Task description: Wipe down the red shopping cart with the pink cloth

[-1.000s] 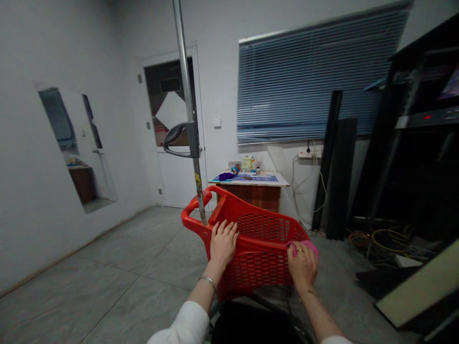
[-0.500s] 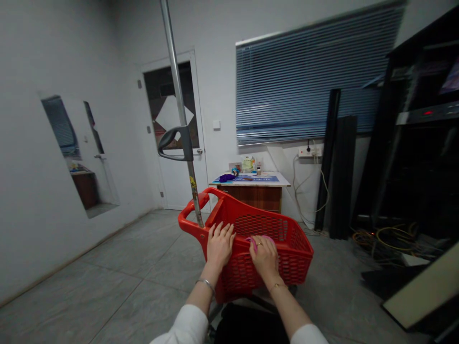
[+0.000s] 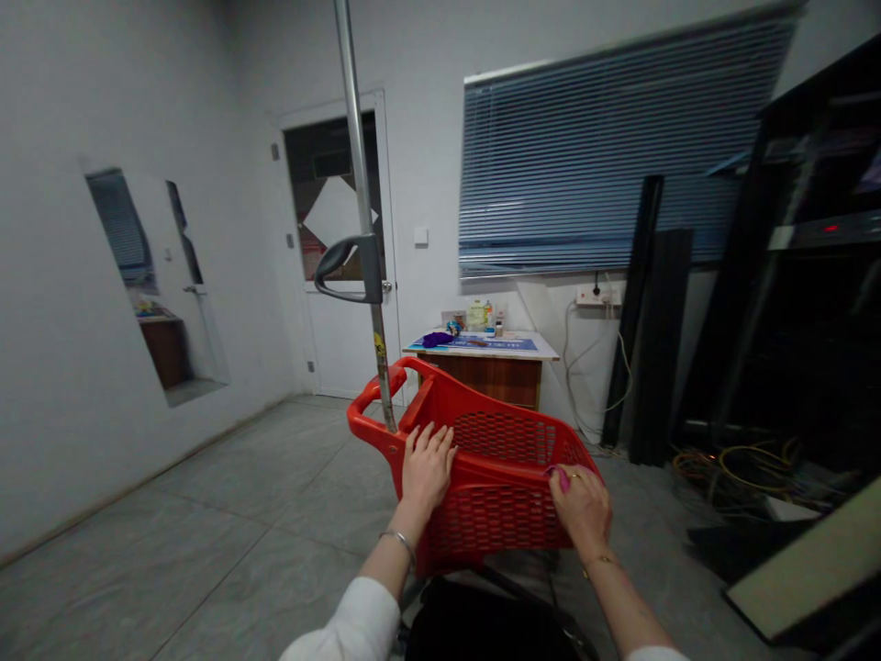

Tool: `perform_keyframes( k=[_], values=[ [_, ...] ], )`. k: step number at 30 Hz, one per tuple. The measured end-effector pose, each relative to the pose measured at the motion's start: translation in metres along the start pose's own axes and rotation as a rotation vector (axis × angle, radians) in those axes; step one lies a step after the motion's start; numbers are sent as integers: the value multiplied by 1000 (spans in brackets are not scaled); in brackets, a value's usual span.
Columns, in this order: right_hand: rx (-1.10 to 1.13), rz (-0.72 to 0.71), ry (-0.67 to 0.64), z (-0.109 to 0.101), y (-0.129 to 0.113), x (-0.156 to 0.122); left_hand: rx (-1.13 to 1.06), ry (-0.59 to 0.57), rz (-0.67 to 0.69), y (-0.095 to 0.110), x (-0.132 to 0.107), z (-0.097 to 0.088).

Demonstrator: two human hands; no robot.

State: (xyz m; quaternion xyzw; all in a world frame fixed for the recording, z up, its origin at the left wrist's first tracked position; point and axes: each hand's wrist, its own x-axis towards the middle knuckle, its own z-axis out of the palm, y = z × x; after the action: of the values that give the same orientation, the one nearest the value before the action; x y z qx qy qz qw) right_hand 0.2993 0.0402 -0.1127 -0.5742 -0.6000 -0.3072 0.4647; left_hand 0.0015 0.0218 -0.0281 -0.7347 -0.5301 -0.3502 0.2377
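A red plastic shopping cart with perforated basket sides stands in front of me on the grey floor. My left hand is hooked over the near rim, close to the handle end, gripping it. At the right end of that same rim, my right hand presses a pink cloth against the plastic. Most of the cloth is hidden under my fingers. A metal pole with a grey grip rises from the cart's handle end.
Behind the cart is a small desk with a purple cloth and small containers. A door and a wall mirror are at the left. Black panels, loose cables and a dark rack are at the right.
My right hand has slid along the near rim to the right with the pink cloth, from the middle to the far right end. My left hand has stayed on the rim.
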Motion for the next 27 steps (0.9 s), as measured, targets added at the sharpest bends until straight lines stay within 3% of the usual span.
perform_keyframes(
  k=[3, 9, 12, 16, 23, 27],
  values=[
    [12, -27, 3, 0, -33, 3, -2, 4, -3, 1, 0, -1],
    [151, -75, -43, 9, -120, 8, -5, -7, 4, 0, 0, -4],
    [184, -95, -49, 10, -133, 8, 0, -7, 20, -3, -1, -5],
    [158, -151, -72, 3, -107, 6, 2, -3, 21, -6, -2, -5],
    [18, -147, -54, -9, -23, 0, -11, -11, 17, -2, 0, -4],
    [-22, -84, -33, -12, -5, -1, -27, -2, 7, 2, 0, -3]
  ],
)
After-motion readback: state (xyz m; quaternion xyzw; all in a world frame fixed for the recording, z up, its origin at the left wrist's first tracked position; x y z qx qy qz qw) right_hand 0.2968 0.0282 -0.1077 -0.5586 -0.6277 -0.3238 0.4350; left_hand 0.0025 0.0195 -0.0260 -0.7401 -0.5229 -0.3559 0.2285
